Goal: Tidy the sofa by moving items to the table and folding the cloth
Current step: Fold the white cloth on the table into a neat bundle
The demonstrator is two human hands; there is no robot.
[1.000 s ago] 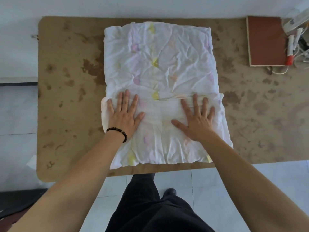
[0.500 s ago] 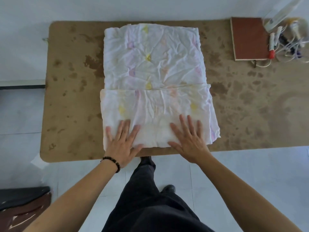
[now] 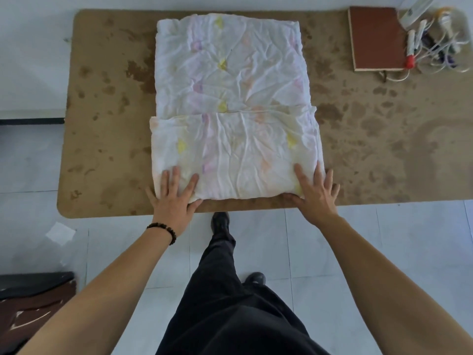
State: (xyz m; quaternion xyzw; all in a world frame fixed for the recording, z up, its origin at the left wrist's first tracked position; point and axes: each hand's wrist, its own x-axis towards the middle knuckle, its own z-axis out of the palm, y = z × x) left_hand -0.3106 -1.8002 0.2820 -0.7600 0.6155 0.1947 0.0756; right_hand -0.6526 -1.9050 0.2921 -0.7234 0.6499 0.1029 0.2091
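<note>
A white cloth (image 3: 230,85) with faint pink and yellow marks lies folded on the brown stained table (image 3: 384,149). Its near part is doubled over the far part, with the fold at the table's front edge. My left hand (image 3: 174,198) rests flat on the cloth's near left corner, fingers spread. At the near right corner, my right hand (image 3: 316,193) lies flat too, fingertips on the cloth and palm at the table's edge. Neither hand grips anything.
A reddish-brown book (image 3: 375,38) lies at the table's far right corner, beside pens (image 3: 410,51) and tangled cords (image 3: 448,44). A dark brown object (image 3: 33,303) sits on the tiled floor at lower left. My legs (image 3: 230,290) stand in front of the table.
Both hands slid toward me along the cloth, from its middle to its near edge, then spread apart to the two near corners. The near flap lies flatter.
</note>
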